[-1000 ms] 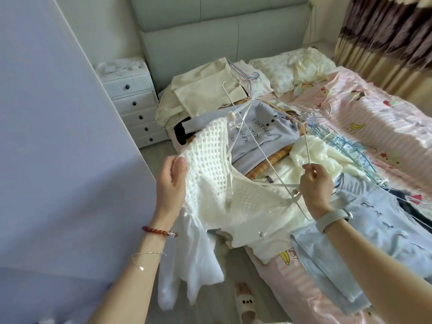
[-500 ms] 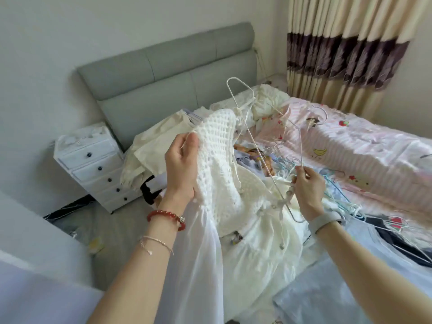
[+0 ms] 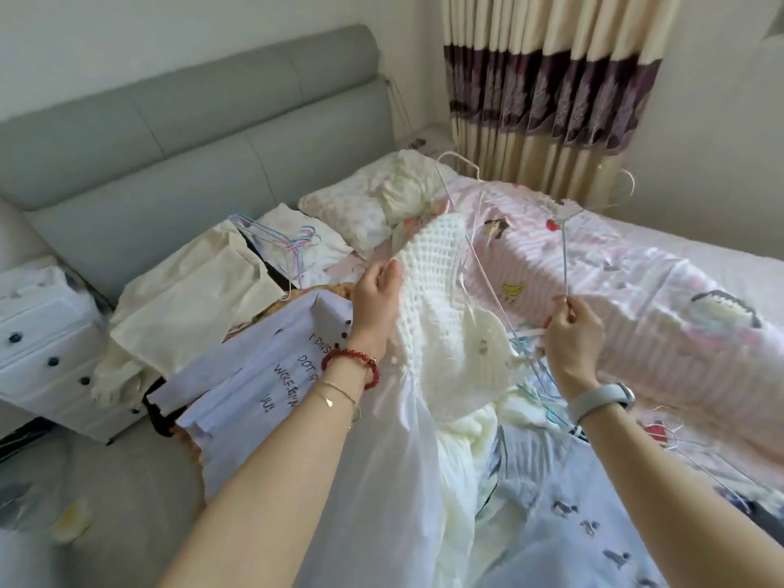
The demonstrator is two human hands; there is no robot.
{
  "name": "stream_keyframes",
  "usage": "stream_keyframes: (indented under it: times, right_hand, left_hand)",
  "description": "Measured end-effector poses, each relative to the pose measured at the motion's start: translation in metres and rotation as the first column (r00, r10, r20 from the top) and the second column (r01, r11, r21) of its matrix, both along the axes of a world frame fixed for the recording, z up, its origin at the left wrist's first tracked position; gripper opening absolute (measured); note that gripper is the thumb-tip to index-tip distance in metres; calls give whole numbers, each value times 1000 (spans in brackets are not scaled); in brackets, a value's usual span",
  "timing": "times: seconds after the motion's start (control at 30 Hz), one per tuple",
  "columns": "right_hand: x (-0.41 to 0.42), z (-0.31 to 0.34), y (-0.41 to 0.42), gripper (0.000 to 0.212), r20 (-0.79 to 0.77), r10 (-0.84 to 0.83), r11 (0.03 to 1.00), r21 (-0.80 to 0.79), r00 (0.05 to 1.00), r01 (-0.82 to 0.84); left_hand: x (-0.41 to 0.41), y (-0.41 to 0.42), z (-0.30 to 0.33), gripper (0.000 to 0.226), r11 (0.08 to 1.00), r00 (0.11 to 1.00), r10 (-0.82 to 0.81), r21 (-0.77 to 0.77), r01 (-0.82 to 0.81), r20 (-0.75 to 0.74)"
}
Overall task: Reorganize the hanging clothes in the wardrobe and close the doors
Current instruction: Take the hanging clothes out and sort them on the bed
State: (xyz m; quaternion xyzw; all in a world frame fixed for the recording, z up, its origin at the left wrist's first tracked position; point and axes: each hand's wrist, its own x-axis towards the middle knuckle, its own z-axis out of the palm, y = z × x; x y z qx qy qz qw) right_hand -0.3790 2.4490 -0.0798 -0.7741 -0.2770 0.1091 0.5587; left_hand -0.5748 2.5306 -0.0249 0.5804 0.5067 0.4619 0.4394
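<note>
Fingers of the left hand (image 3: 375,290) curl around the edge of a white crochet top (image 3: 437,307), thumb on the near side, holding it up over the bed (image 3: 700,265); a sheer white skirt part hangs down from it toward the camera. To the right of that grip, a thin white wire hanger (image 3: 564,248) is threaded through the garment, one end poking out above the knit and the hook standing high near the curtain (image 3: 547,78). Further right, the right hand (image 3: 572,333) pinches the hanger's straight wire between thumb and fingertips, the other fingers folded in.

The step in hand looks like seating the top on its hanger before it goes to the wardrobe (which is out of view). To do it well, I would keep the left hand's grip close to the shoulder seam and slide the wire arm fully into the shoulder, so the open knit does not snag on the wire's end. The loose ties dangling near the right hand could tangle with the pile of coloured hangers (image 3: 547,401) lying just beneath, so lifting clear of them first seems wise.
</note>
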Motion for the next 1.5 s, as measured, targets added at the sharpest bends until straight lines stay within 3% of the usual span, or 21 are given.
stream_keyframes:
  times: [0.07,0.13,0.27,0.37,0.53,0.67,0.93,1.03,1.13,1.23,1.33,1.43,1.5]
  right_hand:
    - [14,-26,-1,24,13,-12,995,-100,1000,13]
    - [27,-50,-1,23,44,12,979,-205,999,-2]
    - [44,-98,8,24,74,146,915,-389,987,-106]
    - [55,-142,22,26,35,189,859,-491,981,-148]
    - [85,-213,49,21,86,286,750,-640,954,-166]
    - [98,-252,66,18,103,304,719,-677,947,-158]
    - [91,-307,68,41,84,386,616,-765,919,-189]
    - [90,-311,65,42,115,411,635,-748,904,-193]
    - [92,-305,59,40,183,387,714,-680,904,-168]
    - [83,-291,40,39,262,403,774,-609,877,-174]
    - [64,-277,-2,42,304,459,759,-623,835,-190]
    - [36,-265,-57,44,275,434,752,-636,858,-176]
    - [17,-262,-96,46,247,422,729,-664,872,-165]
  left_hand:
    - [1,14,-42,18,999,981,-21,-44,13,-194]
    - [-2,21,-84,29,993,914,-52,-119,4,-402]
    - [-7,14,-157,53,977,651,-194,-203,63,-733]
    - [-6,-2,-204,66,962,461,-271,-223,156,-845]
    - [16,-20,-271,72,943,287,-201,-106,315,-936]
    - [31,-22,-316,63,925,238,-244,-152,347,-940]
    - [27,-12,-365,68,890,201,-426,-369,267,-882]
    - [27,3,-366,67,857,140,-488,-442,265,-862]
    - [31,13,-365,60,826,117,-548,-513,236,-828]
    - [36,12,-354,60,800,176,-596,-563,208,-783]
    - [41,-1,-333,61,853,280,-520,-473,221,-807]
    - [45,-32,-306,59,936,388,-315,-216,277,-866]
    - [48,-64,-293,58,918,405,-231,-60,393,-885]
